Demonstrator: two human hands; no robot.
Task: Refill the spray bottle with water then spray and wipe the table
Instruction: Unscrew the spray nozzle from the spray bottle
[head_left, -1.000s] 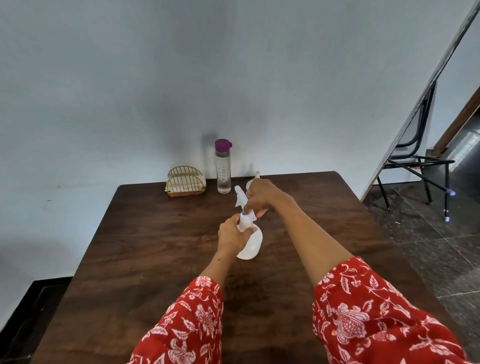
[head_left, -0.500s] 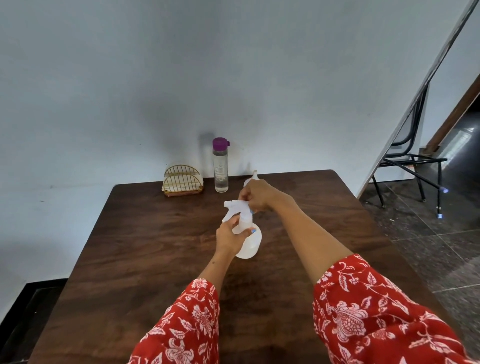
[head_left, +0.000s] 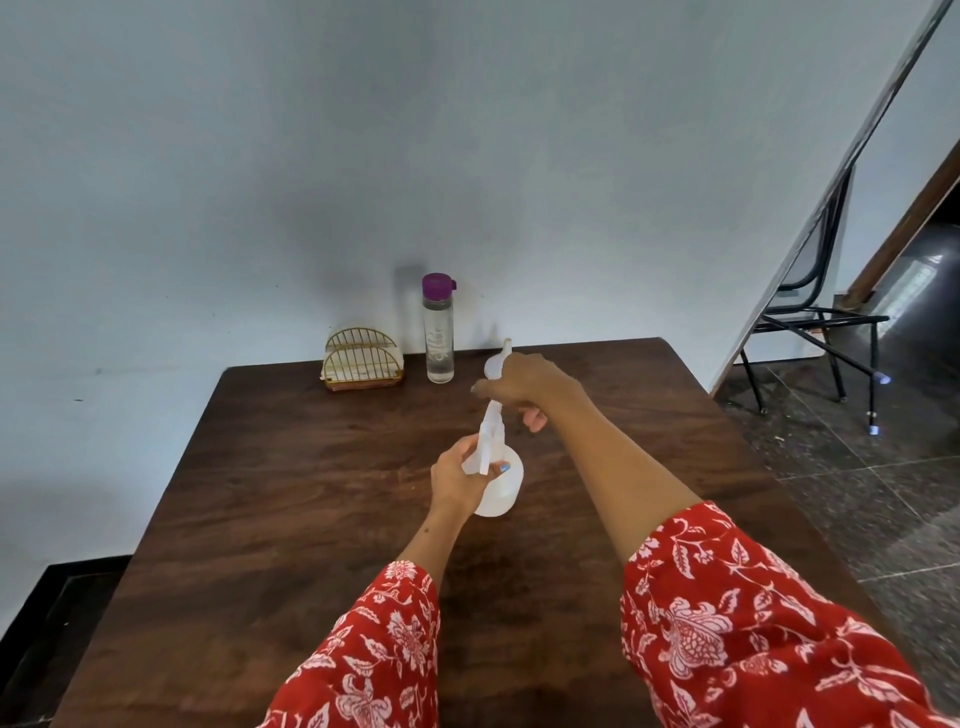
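Observation:
A white spray bottle (head_left: 503, 492) stands on the dark wooden table (head_left: 311, 493) near its middle. My left hand (head_left: 456, 479) grips the bottle's round body from the left. My right hand (head_left: 524, 385) reaches over from the right and grips the top of the white spray head (head_left: 487, 441), whose nozzle points toward me and to the left. A small white piece (head_left: 498, 359) sticks up behind my right hand; I cannot tell what it is. A clear water bottle (head_left: 439, 335) with a purple cap stands at the table's far edge by the wall.
A gold wire holder (head_left: 363, 358) sits left of the water bottle against the wall. A black metal chair (head_left: 821, 317) stands on the tiled floor beyond the table's right edge. A slanted white panel rises at the right.
The spray head has turned under my right hand: its nozzle swung from up-left, through left, to pointing toward me. My left hand keeps its hold on the bottle body.

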